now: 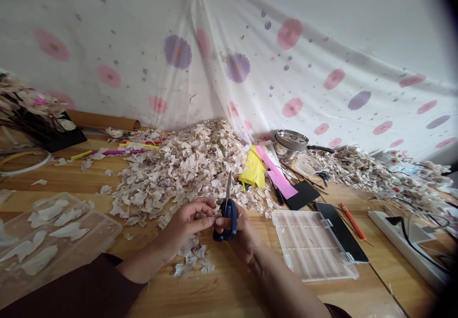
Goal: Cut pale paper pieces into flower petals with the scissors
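My right hand is closed round a pair of scissors with dark blue handles, its metal blades pointing away from me and up. Close against it, my left hand has thumb and fingers pinched together near the base of the blades. Whatever sits in that pinch is too small and covered to name. Beyond both hands rises a large heap of pale, papery petal-like pieces. A small cluster of similar pale scraps lies on the wooden table just below my hands.
At left, a clear plastic lid carries larger pale pieces. A divided clear box, a black phone, an orange pen and a white power strip occupy the right. Yellow paper and pink paper lie behind, near a metal pot.
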`<state>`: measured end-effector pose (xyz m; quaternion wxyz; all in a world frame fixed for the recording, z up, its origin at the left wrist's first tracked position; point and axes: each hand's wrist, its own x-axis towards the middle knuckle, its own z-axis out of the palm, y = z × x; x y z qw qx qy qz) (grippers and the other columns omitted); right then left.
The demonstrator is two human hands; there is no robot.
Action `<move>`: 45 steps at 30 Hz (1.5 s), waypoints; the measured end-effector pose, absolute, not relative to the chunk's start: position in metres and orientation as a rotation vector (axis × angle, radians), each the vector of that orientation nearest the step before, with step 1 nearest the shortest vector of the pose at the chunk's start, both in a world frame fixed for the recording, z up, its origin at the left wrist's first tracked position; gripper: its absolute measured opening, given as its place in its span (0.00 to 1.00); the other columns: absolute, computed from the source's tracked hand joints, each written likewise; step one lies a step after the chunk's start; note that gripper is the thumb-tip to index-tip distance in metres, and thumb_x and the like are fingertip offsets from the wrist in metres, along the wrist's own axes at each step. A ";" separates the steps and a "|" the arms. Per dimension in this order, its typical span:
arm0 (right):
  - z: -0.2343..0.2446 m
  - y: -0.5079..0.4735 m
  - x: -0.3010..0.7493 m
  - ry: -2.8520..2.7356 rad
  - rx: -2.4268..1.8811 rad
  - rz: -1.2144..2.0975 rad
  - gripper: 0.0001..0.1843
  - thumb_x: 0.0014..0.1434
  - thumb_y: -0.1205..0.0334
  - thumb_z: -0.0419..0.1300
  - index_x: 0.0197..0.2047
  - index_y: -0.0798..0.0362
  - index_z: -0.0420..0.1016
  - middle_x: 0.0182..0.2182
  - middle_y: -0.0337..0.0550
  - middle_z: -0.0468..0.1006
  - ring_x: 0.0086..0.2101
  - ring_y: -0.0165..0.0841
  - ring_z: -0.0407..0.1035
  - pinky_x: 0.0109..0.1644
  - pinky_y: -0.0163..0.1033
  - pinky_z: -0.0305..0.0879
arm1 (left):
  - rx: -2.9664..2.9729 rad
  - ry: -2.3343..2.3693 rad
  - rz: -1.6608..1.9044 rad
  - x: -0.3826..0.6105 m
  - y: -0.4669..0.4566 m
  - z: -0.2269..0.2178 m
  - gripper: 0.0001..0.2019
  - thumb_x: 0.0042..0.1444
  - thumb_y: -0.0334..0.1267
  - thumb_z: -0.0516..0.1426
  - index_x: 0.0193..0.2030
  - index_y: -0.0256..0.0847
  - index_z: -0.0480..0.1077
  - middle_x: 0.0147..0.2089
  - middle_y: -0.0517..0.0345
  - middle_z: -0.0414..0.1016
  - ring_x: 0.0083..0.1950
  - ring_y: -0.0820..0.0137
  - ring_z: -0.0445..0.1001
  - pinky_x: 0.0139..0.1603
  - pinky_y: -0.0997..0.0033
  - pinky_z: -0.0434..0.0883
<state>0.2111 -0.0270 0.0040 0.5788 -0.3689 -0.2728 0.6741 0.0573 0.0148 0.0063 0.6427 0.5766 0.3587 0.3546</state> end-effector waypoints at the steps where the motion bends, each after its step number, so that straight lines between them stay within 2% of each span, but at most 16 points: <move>1: 0.003 -0.027 0.211 -0.632 -0.862 1.571 0.24 0.35 0.69 0.72 0.38 0.52 0.70 0.21 0.30 0.72 0.18 0.24 0.62 0.23 0.30 0.56 | 1.307 0.818 0.807 0.058 0.015 0.007 0.09 0.45 0.43 0.64 0.25 0.39 0.74 0.49 0.51 0.70 0.47 0.59 0.71 0.44 0.66 0.66; 7: 0.003 -0.026 0.211 -0.689 -0.857 1.527 0.23 0.37 0.63 0.73 0.35 0.52 0.68 0.19 0.30 0.70 0.19 0.24 0.61 0.23 0.29 0.55 | 1.299 0.800 0.812 0.057 0.014 0.008 0.07 0.46 0.40 0.63 0.25 0.39 0.73 0.47 0.53 0.69 0.52 0.59 0.69 0.49 0.65 0.64; 10: 0.008 -0.028 0.212 -0.663 -0.900 1.510 0.26 0.36 0.63 0.74 0.38 0.52 0.67 0.21 0.30 0.71 0.20 0.25 0.63 0.23 0.30 0.57 | 1.267 0.808 0.793 0.056 0.014 0.008 0.07 0.46 0.40 0.62 0.25 0.39 0.71 0.47 0.54 0.69 0.47 0.61 0.70 0.46 0.66 0.64; 14: 0.013 -0.030 0.211 -0.690 -0.916 1.465 0.25 0.38 0.67 0.74 0.36 0.51 0.64 0.23 0.29 0.71 0.22 0.23 0.63 0.26 0.29 0.58 | 1.292 0.817 0.777 0.057 0.014 0.010 0.07 0.47 0.40 0.60 0.25 0.40 0.68 0.46 0.55 0.71 0.43 0.63 0.70 0.42 0.66 0.63; 19: 0.009 -0.025 0.210 -0.732 -0.947 1.360 0.31 0.35 0.69 0.74 0.40 0.49 0.63 0.21 0.27 0.72 0.20 0.23 0.60 0.22 0.27 0.58 | 1.391 0.868 0.801 0.057 0.015 0.012 0.07 0.46 0.40 0.60 0.26 0.41 0.67 0.42 0.55 0.73 0.41 0.63 0.70 0.41 0.67 0.64; 22: 0.007 -0.023 0.210 -0.742 -0.948 1.277 0.31 0.36 0.69 0.73 0.41 0.49 0.62 0.21 0.26 0.72 0.20 0.23 0.60 0.22 0.27 0.59 | 1.435 0.890 0.800 0.058 0.016 0.012 0.06 0.46 0.38 0.60 0.25 0.41 0.67 0.42 0.55 0.73 0.41 0.63 0.70 0.40 0.68 0.64; 27: 0.009 -0.025 0.210 -0.814 -0.941 1.189 0.31 0.38 0.71 0.71 0.43 0.48 0.62 0.24 0.28 0.74 0.24 0.24 0.64 0.26 0.28 0.62 | 1.410 0.873 0.755 0.058 0.016 0.008 0.05 0.47 0.38 0.59 0.26 0.40 0.68 0.40 0.56 0.73 0.38 0.65 0.69 0.37 0.70 0.63; 29: 0.009 -0.026 0.209 -0.865 -0.943 1.166 0.31 0.38 0.72 0.71 0.43 0.48 0.61 0.25 0.28 0.74 0.26 0.26 0.66 0.28 0.29 0.62 | 1.387 0.851 0.753 0.058 0.016 0.007 0.05 0.49 0.39 0.59 0.28 0.41 0.69 0.39 0.56 0.73 0.39 0.65 0.70 0.38 0.69 0.64; 32: 0.009 -0.027 0.208 -0.937 -0.960 1.130 0.31 0.39 0.73 0.70 0.44 0.47 0.61 0.26 0.29 0.74 0.28 0.27 0.67 0.30 0.30 0.63 | 1.380 0.801 0.789 0.058 0.016 0.005 0.06 0.50 0.40 0.60 0.33 0.41 0.71 0.43 0.55 0.74 0.46 0.61 0.72 0.46 0.66 0.66; 34: 0.008 -0.028 0.207 -0.968 -0.980 1.104 0.30 0.40 0.72 0.69 0.43 0.46 0.60 0.27 0.29 0.73 0.29 0.28 0.67 0.31 0.31 0.64 | 1.409 0.780 0.810 0.059 0.016 0.005 0.05 0.50 0.40 0.60 0.33 0.41 0.72 0.45 0.54 0.74 0.51 0.59 0.71 0.52 0.63 0.65; 36: 0.006 -0.028 0.206 -0.986 -1.001 1.089 0.29 0.40 0.71 0.69 0.43 0.46 0.60 0.27 0.30 0.72 0.29 0.29 0.67 0.32 0.33 0.65 | 1.419 0.765 0.819 0.060 0.017 0.005 0.05 0.51 0.40 0.61 0.30 0.41 0.73 0.44 0.53 0.74 0.52 0.58 0.71 0.54 0.62 0.64; 43: 0.006 -0.028 0.208 -0.969 -0.963 1.127 0.30 0.41 0.71 0.70 0.43 0.46 0.59 0.28 0.30 0.73 0.30 0.30 0.71 0.34 0.35 0.68 | 1.332 0.752 0.822 0.060 0.018 0.004 0.08 0.51 0.42 0.61 0.28 0.41 0.74 0.43 0.54 0.72 0.48 0.61 0.71 0.47 0.67 0.67; 45: 0.007 -0.028 0.209 -0.940 -0.945 1.143 0.31 0.41 0.71 0.70 0.44 0.45 0.59 0.28 0.30 0.74 0.30 0.31 0.71 0.32 0.35 0.68 | 1.329 0.755 0.805 0.059 0.018 0.004 0.09 0.51 0.43 0.62 0.28 0.40 0.75 0.43 0.55 0.71 0.43 0.64 0.72 0.42 0.69 0.67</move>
